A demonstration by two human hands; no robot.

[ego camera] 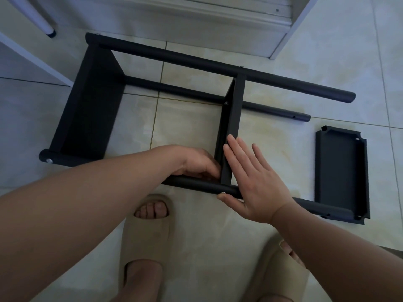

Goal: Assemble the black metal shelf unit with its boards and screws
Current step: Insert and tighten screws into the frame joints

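Our right hand (pixel 255 182) lays straight, spread fingers on the middle board (pixel 234 118); our left hand (pixel 196 162) curls beside it, and we cannot tell its grip.

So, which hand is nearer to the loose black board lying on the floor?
Right. The right hand lies flat against the middle board, left of the loose black board; the left hand is farther left, on the middle board's other side.

Black shelf frame (pixel 218 62) lies sideways; spare board (pixel 342 171) (rims upward) beside it.
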